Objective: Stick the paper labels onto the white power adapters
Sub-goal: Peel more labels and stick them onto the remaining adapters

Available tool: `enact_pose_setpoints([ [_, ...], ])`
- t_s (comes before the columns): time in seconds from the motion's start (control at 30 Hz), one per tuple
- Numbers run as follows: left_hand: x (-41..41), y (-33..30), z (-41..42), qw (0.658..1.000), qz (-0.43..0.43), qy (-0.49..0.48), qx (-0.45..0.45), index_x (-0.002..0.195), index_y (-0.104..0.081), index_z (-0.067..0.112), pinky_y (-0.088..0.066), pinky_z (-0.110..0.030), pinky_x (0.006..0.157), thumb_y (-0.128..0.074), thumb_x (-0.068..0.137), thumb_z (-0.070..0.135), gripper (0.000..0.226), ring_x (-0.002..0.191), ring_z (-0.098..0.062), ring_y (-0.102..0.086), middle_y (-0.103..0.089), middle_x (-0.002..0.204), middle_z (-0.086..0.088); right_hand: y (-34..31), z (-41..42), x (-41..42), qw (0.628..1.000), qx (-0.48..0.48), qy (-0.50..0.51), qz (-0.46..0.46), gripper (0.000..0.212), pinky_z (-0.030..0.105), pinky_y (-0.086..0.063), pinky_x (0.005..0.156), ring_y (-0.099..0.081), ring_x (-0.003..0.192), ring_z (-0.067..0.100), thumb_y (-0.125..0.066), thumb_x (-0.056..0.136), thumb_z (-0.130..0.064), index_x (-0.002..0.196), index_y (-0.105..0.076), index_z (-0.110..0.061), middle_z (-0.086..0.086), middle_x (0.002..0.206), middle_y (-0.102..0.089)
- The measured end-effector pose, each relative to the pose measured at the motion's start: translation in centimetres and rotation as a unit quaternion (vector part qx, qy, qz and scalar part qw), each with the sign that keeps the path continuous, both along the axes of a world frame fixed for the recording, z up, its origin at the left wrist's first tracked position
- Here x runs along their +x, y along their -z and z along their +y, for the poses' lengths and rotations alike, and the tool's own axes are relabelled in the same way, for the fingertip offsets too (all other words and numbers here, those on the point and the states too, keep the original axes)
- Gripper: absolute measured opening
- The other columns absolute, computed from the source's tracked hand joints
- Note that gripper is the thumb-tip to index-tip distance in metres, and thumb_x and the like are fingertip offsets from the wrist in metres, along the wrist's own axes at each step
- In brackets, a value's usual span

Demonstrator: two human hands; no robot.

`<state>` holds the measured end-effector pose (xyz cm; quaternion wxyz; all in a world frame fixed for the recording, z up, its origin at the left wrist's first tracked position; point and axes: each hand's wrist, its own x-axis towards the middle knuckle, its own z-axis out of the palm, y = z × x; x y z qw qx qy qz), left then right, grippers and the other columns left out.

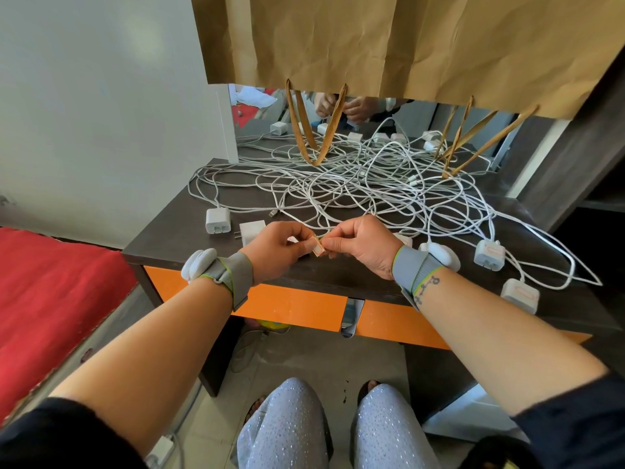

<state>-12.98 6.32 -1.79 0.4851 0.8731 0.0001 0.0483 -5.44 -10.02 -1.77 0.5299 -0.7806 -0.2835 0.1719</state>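
Labels (317,249), small white papers with a red edge, sit between both hands above the front of the dark table (162,245). Left hand (275,247) pinches the little label stack and right hand (358,243) pinches it from the other side. Two white adapters (218,221) with no label lie just left of the hands. Two more adapters (489,254) on the right already wear red-edged labels. Lots of white cables (338,184) lie tangled behind

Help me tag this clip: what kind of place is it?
Probably a bedroom at home: a bed with a red cover beside a dark desk, a mirror behind it, cables strewn across.
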Motion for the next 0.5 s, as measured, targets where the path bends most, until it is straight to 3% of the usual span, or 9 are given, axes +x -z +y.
enact_pose_setpoints([
  [0.17, 0.09, -0.06, -0.07, 1.000, -0.009, 0.008, 0.004, 0.079, -0.062, 0.016, -0.029, -0.003, 0.039, -0.060, 0.089, 0.015, 0.010, 0.035, 0.003, -0.041, -0.048, 0.053, 0.014, -0.21, 0.03, 0.00, 1.000, -0.008, 0.003, -0.005, 0.009, 0.008, -0.042, 0.052, -0.057, 0.052, 0.000, -0.070, 0.078, -0.010, 0.081, -0.069, -0.001, -0.001, 0.063, -0.065],
  [0.37, 0.26, -0.12, 0.10, 0.999, -0.008, 0.023, 0.033, 0.077, -0.061, 0.022, -0.035, -0.007, 0.046, -0.060, 0.089, 0.017, 0.013, 0.047, -0.001, -0.043, -0.057, 0.075, 0.007, -0.49, 0.07, 0.01, 0.999, -0.027, -0.006, -0.036, 0.012, 0.012, -0.046, 0.061, -0.055, 0.057, 0.007, -0.070, 0.079, -0.013, 0.080, -0.068, -0.001, -0.003, 0.060, -0.062],
  [0.5, 0.23, -0.17, 0.18, 0.999, -0.009, 0.023, 0.033, 0.075, -0.060, 0.024, -0.034, -0.006, 0.045, -0.060, 0.089, 0.018, 0.015, 0.045, 0.002, -0.044, -0.058, 0.075, 0.008, -0.60, 0.05, 0.05, 0.999, -0.029, -0.009, -0.037, 0.010, 0.008, -0.046, 0.059, -0.055, 0.052, -0.001, -0.071, 0.078, -0.013, 0.077, -0.070, -0.003, -0.011, 0.053, -0.062],
])
